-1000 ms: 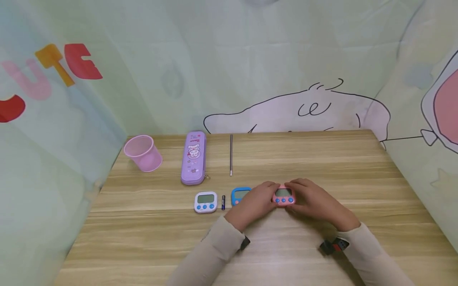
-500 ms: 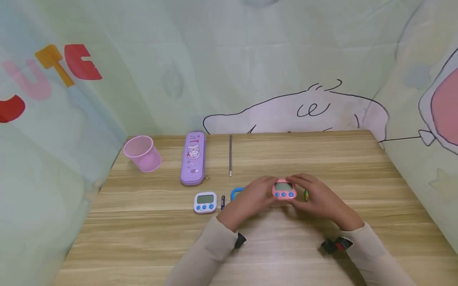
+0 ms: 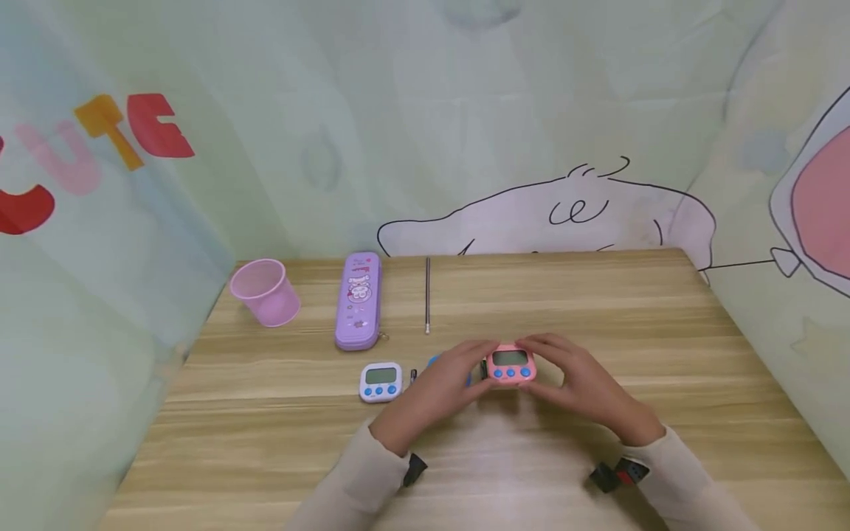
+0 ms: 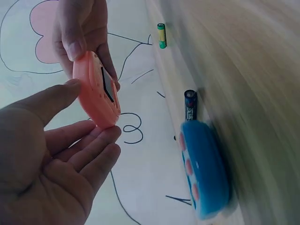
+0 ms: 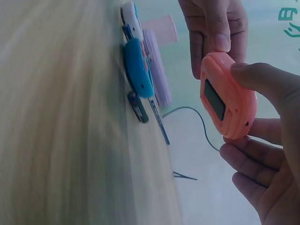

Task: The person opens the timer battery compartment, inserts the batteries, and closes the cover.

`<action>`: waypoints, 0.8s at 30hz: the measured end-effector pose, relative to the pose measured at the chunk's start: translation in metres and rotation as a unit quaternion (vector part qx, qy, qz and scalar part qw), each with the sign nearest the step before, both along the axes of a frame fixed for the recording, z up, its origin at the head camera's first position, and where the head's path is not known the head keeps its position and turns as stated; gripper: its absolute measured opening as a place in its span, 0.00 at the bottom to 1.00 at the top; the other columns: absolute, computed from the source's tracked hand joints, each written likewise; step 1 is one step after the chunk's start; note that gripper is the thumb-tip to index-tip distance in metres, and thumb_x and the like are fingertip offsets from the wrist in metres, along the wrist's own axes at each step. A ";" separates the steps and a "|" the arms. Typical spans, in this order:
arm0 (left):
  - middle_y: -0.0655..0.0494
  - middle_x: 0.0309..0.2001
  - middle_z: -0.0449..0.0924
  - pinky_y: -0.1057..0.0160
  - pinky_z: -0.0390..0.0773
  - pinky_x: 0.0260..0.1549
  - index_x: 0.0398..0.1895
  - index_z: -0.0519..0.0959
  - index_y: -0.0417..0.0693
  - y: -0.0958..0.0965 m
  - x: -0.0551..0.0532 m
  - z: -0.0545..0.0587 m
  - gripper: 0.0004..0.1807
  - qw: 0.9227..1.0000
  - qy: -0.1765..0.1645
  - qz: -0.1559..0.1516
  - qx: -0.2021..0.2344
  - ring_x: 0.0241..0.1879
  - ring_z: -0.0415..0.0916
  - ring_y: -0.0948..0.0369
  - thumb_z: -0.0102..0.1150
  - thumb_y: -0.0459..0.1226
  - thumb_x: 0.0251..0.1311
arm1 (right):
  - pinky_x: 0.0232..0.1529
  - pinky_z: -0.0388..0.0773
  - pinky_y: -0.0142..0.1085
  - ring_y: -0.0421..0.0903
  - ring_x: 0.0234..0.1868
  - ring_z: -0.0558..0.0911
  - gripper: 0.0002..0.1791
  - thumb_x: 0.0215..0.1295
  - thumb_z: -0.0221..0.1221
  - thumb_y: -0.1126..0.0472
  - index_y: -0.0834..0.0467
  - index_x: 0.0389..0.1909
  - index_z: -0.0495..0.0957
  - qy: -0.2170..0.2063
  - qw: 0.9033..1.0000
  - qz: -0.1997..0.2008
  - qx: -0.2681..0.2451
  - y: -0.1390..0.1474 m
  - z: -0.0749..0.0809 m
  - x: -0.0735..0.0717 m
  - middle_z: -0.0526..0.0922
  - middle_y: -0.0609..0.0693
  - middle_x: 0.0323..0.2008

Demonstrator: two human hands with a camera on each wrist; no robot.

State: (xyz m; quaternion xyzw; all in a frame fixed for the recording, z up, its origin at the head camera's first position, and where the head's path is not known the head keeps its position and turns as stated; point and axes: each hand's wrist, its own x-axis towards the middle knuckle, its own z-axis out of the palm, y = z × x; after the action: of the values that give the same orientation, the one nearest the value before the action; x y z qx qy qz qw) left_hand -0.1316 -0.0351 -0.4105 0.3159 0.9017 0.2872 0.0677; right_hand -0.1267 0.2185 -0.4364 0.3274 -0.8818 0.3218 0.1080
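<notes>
A pink timer (image 3: 510, 367) with a grey screen and blue buttons is pinched between my two hands, above the table. My left hand (image 3: 441, 387) grips its left side, thumb and fingertips at opposite edges. On the other side my right hand (image 3: 587, 380) holds it the same way. Below, a blue timer (image 4: 206, 171) lies on the table, mostly covered by the left hand in the head view. A dark battery (image 4: 190, 104) lies beside it. Farther along is a green battery (image 4: 161, 36), hidden in the head view.
Left of the hands lie a white timer (image 3: 381, 383) and another small battery (image 3: 414, 375). Behind them are a purple pencil case (image 3: 358, 302) and a dark pencil (image 3: 428, 295). A pink cup (image 3: 265, 293) stands at the back left, near the printed cloth (image 3: 319, 147).
Both hands have lifted the pink timer and moved it left. The green battery, seen by the right hand half a second ago, is now hidden; a dark battery shows at the timer's left edge.
</notes>
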 end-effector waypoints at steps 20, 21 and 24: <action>0.60 0.66 0.70 0.53 0.69 0.63 0.70 0.67 0.56 -0.016 0.010 -0.007 0.32 0.993 -0.038 0.046 0.097 0.66 0.65 0.59 0.55 0.56 0.66 | 0.56 0.77 0.49 0.47 0.58 0.77 0.26 0.61 0.67 0.56 0.53 0.61 0.76 -0.079 0.993 -0.004 -0.083 -0.018 -0.009 0.008 0.79 0.45 0.57; 0.60 0.66 0.70 0.53 0.69 0.63 0.71 0.66 0.57 -0.015 0.010 -0.008 0.32 0.993 -0.038 0.046 0.100 0.66 0.65 0.59 0.55 0.56 0.65 | 0.56 0.77 0.49 0.47 0.58 0.77 0.25 0.62 0.67 0.58 0.54 0.61 0.76 -0.081 0.993 -0.004 -0.089 -0.019 -0.009 0.008 0.79 0.46 0.57; 0.61 0.66 0.69 0.52 0.69 0.63 0.71 0.65 0.57 -0.015 0.009 -0.010 0.33 0.993 -0.035 0.046 0.104 0.66 0.65 0.58 0.58 0.53 0.65 | 0.58 0.76 0.47 0.49 0.58 0.77 0.24 0.63 0.64 0.63 0.55 0.61 0.75 -0.090 0.990 -0.001 -0.109 -0.020 -0.012 0.007 0.79 0.47 0.57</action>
State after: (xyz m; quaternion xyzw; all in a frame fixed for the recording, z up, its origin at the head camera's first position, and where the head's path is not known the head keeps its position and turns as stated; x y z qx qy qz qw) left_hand -0.1227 -0.0504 -0.4206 0.2692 0.8774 0.3935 0.0528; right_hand -0.1196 0.1988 -0.4486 0.2826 -0.8478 0.4442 0.0630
